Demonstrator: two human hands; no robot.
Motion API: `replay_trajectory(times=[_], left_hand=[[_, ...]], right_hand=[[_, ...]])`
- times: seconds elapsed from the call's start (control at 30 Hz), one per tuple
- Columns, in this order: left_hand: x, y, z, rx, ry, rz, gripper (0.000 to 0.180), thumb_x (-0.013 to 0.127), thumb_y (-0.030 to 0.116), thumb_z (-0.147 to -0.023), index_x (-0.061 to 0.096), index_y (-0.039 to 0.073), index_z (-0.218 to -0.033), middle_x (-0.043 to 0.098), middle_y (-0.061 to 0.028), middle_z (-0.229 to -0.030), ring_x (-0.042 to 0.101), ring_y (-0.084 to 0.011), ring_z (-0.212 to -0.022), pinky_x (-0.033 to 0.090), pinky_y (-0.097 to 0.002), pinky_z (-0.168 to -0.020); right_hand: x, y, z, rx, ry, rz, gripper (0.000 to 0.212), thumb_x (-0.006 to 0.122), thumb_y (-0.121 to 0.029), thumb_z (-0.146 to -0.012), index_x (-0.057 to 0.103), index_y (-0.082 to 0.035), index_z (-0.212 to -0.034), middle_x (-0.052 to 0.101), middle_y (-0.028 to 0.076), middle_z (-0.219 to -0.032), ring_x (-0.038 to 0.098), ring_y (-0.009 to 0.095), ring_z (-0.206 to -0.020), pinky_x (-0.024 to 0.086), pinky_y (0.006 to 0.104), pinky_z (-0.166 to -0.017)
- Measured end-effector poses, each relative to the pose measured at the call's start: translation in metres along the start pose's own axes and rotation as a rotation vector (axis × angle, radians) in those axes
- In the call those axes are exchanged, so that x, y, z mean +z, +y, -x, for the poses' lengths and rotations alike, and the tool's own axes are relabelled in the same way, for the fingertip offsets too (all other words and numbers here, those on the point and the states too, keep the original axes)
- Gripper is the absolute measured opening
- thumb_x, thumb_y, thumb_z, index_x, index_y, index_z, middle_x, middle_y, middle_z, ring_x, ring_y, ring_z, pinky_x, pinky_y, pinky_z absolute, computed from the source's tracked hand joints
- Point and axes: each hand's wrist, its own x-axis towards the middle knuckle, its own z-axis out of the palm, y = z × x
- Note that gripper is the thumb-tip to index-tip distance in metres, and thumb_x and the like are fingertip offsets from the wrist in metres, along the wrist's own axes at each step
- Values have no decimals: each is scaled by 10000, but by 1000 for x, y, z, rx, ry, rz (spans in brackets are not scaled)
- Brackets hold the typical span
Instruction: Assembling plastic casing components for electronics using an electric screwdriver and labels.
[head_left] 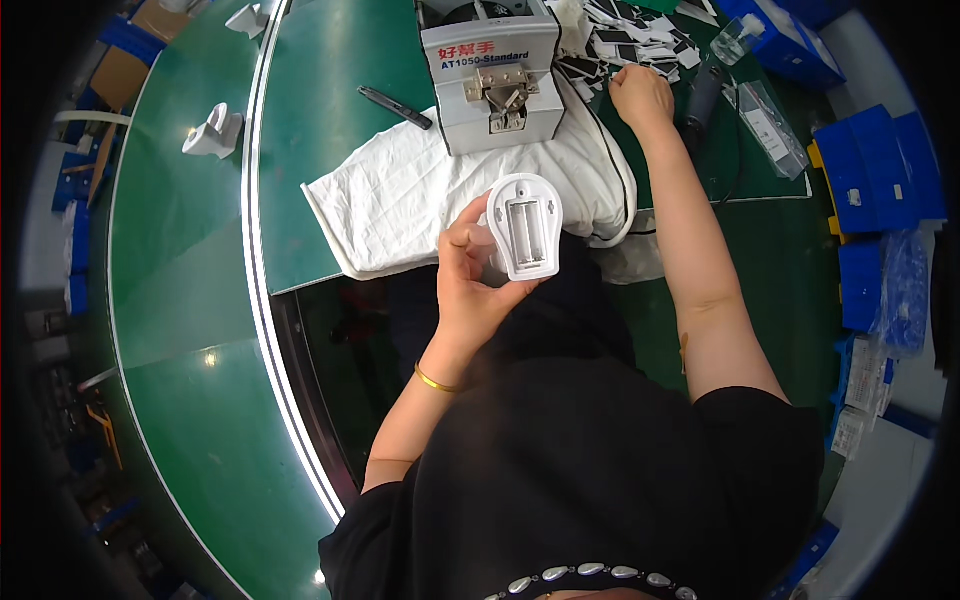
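Note:
My left hand [468,270] is closed on a white plastic housing [527,262], holding it up over the table's near edge. The housing has a rounded, tapering outline, and its open battery compartment faces up with no batteries in it. My right hand [643,97] reaches far forward to a pile of small flat black and white pieces [640,45]. Its fingers are bent together at the near side of the pile; whatever they hold, if anything, is too small to make out.
A grey-white dispenser machine [495,85] stands on a white cloth [390,200]. Left of it lies a black pen-like tool [395,107]. White plastic parts [213,132] rest on the green surface at left. A dark-handled tool [703,100], a clear bag [772,130] and blue bins [870,165] are at right.

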Motion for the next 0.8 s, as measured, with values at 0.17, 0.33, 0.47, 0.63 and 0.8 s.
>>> replay_trajectory(times=[0.17, 0.33, 0.47, 0.63, 0.8], left_hand=[[-2, 0, 2, -22, 18, -11, 633, 873, -9, -708, 364, 80, -1072, 377, -204, -1500, 565, -254, -1254, 512, -385, -1023], [-3, -1, 3, -30, 7, -8, 628, 869, -11, -712, 364, 81, -1074, 386, -203, -1490, 558, -258, -1263, 513, -391, -1023], [-5, -1, 3, -42, 8, 0, 625, 866, -15, -710, 369, 79, -1078, 382, -202, -1490, 542, -269, -1281, 495, -408, -1048], [-2, 2, 2, -81, -1, -6, 614, 857, -35, -704, 381, 81, -1074, 369, -204, -1498, 527, -285, -1299, 483, -425, -1064], [-2, 5, 2, -83, -10, 54, 602, 847, -49, -706, 390, 89, -1072, 375, -201, -1492, 520, -305, -1306, 490, -451, -1059]], right_hand=[[-13, -7, 12, 26, -42, 0, 285, 684, -213, -804, 724, -95, -1060, 724, 180, -1004, 688, 363, -948, 543, 444, -862], [-12, 8, 28, -104, 131, -6, 382, 671, -163, -818, 688, -124, -1197, 727, 158, -995, 705, 287, -933, 550, 370, -836], [-66, -25, 76, -177, 79, -806, 305, 634, -51, -908, 673, -61, -1211, 718, 64, -961, 655, 113, -903, 508, 242, -808], [-111, -75, 149, -191, -170, -1381, 235, 672, -23, -924, 669, 6, -1157, 706, 23, -988, 620, 82, -884, 486, 230, -788], [-115, -80, 170, -329, -466, -1194, 223, 749, -35, -862, 686, 3, -1072, 721, 33, -948, 568, 45, -806, 452, 203, -726]])
